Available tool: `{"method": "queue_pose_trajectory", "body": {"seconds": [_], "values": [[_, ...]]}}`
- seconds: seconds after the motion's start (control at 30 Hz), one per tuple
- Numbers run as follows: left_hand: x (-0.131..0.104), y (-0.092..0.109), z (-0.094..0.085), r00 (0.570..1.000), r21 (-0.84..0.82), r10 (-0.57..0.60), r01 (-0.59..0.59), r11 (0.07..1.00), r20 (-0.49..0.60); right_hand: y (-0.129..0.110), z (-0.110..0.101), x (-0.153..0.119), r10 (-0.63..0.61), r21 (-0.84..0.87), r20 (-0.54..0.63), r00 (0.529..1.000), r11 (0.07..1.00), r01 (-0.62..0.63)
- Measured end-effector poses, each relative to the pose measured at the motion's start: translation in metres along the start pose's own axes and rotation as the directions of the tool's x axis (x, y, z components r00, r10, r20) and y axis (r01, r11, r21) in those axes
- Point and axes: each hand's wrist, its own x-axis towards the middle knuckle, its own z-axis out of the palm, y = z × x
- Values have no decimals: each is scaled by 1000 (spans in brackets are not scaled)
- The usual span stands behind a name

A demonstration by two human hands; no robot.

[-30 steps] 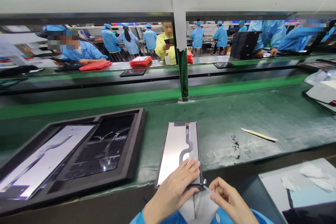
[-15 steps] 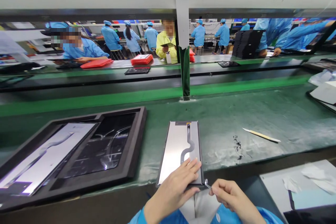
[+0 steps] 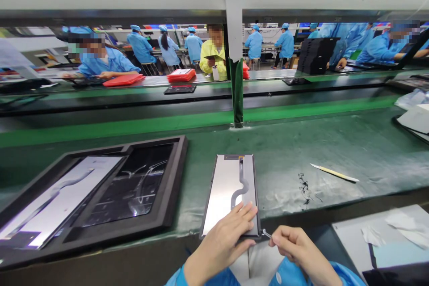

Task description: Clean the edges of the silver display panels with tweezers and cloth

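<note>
A silver-backed display panel (image 3: 223, 183) with a curved grey flat cable (image 3: 243, 184) lies at the front edge of the green bench. Across its lower part my left hand (image 3: 226, 237) rests flat, fingers stretched out. My right hand (image 3: 290, 243) is closed in a pinch on a thin metal tool (image 3: 267, 233), whose tip is at the panel's lower right corner. Further right on the bench lie a yellow-handled knife (image 3: 335, 173) and some black scraps (image 3: 304, 187).
At the left a dark foam tray (image 3: 181, 161) holds a silver-backed panel and a glossy black one. A metal post (image 3: 236, 94) rises behind the bench. Papers lie on a light surface (image 3: 348, 228) at the lower right. People in blue work beyond the conveyor (image 3: 208, 96).
My right hand has shifted slightly right with the tool, and more of the tool shows. My left hand and the panel stay put. On the conveyor, black pieces have moved slightly right.
</note>
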Motion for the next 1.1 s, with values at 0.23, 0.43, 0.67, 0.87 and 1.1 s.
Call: {"method": "queue_pose_trajectory", "body": {"seconds": [0.23,0.43,0.67,0.87,1.1], "values": [[0,0,-1,1000,-21,-15,15,1000,7,-2,-1,0,-5,-4,-25,1000,1000,5],[0,1,-1,1000,-16,-10,10,1000,0,-21,-2,-3,-13,-8,-59,998,1000,13],[0,2,-1,1000,-11,-10,10,1000,-3,-43,-8,-6,-46,-42,-105,993,998,42],[-2,1,3,999,23,-21,21,1000,-24,-57,-15,-6,-50,-46,-148,988,998,43],[-4,0,6,1000,36,-17,18,999,-23,-80,-22,-10,-80,-59,-243,967,996,67]]}}
